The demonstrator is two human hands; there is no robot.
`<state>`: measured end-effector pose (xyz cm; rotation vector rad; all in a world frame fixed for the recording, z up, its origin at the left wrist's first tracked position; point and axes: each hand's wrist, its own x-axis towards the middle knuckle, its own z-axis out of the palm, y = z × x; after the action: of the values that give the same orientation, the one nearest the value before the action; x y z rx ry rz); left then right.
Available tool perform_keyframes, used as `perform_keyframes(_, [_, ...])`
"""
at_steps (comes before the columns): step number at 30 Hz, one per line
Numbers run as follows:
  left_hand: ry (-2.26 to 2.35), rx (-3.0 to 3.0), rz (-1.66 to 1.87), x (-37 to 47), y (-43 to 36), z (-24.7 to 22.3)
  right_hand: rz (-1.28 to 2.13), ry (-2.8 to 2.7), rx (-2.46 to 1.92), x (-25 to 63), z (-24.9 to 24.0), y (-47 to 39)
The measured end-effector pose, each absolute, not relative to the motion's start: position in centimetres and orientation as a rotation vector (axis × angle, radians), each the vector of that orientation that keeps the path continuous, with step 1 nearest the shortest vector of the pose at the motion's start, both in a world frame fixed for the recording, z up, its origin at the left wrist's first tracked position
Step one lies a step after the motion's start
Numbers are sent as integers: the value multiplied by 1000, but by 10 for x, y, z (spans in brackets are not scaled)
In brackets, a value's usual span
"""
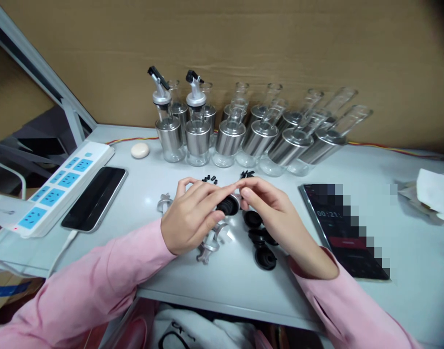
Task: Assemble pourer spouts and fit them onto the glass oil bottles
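Between my hands is a bottle pourer (229, 205), its black ribbed stopper facing me and its silver rim partly showing. My left hand (193, 213) grips it from the left, the thumb by the stopper. My right hand (271, 203) has thumb and forefinger closed at the pourer's right side; their tips partly hide what they touch. Silver pourer parts (209, 245) lie beneath and left of my left hand. Black stoppers (264, 257) lie below my right hand. Small black pieces (209, 179) and a pile of black levers (247, 174) sit just beyond my fingers.
Glass bottles with metal sleeves (229, 135) stand in rows at the back; two carry finished pourers (196, 94). A power strip (62, 186) and a phone (94, 198) lie left. Another phone (338, 228) showing a timer lies right, near white wrapping (436, 194).
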<state>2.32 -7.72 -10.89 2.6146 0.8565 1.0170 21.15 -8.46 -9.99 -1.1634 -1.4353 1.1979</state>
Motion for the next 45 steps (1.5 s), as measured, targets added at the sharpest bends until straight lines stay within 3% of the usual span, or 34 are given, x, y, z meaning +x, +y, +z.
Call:
perform_keyframes(13, [908, 2612, 1026, 24, -77, -106, 1166, -1731, -1068, 213, -100, -93])
perform_keyframes(26, [933, 2562, 1018, 24, -80, -105, 995, -1768, -1010, 209, -97, -94])
perform_keyframes(45, [915, 2533, 972, 24, -81, -106, 1009, -1799, -1029, 207, -98, -95])
